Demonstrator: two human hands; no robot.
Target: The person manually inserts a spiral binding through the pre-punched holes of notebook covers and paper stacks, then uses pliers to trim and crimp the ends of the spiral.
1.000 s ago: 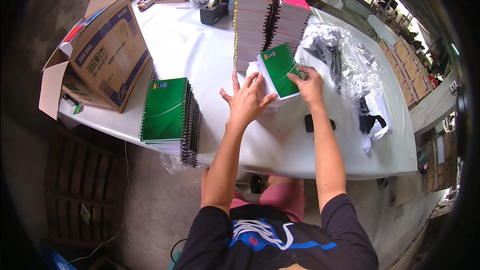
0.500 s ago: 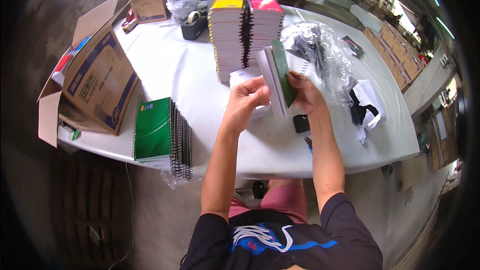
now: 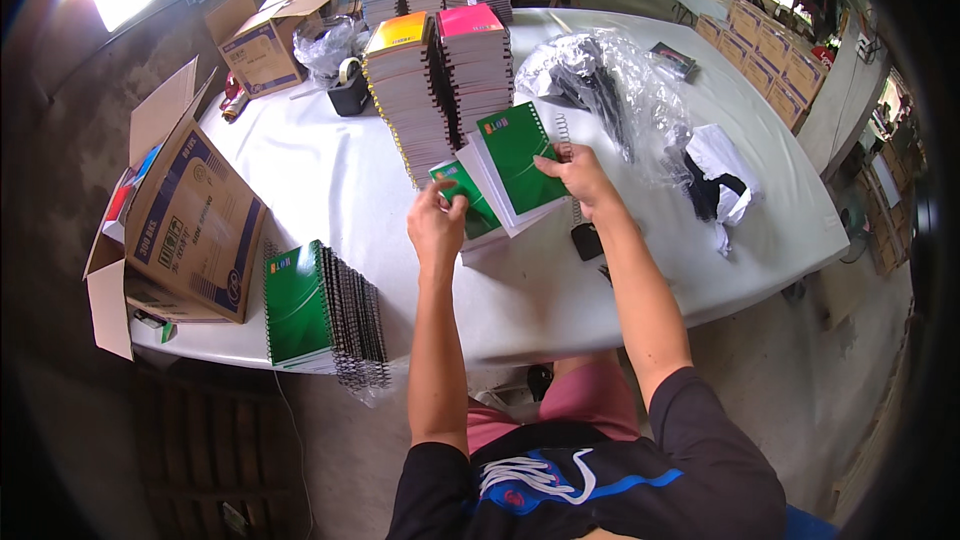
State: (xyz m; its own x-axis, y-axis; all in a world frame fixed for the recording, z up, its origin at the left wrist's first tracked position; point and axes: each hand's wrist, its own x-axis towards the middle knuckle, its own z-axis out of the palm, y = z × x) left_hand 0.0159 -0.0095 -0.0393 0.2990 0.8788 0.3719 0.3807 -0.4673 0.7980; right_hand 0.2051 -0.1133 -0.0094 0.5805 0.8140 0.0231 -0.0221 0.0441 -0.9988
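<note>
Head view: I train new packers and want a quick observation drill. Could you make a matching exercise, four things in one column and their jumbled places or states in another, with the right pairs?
Things:
1. Right hand
2. Pile of green spiral notebooks
3. Pink-topped stack
4. Tape dispenser

Places or states:
A. Directly right of the yellow-topped stack
B. Black, left of both tall stacks
C. Holding a green-covered book
D. At the table's near edge, beside an open carton

Pairs: 1-C, 2-D, 3-A, 4-B
</note>
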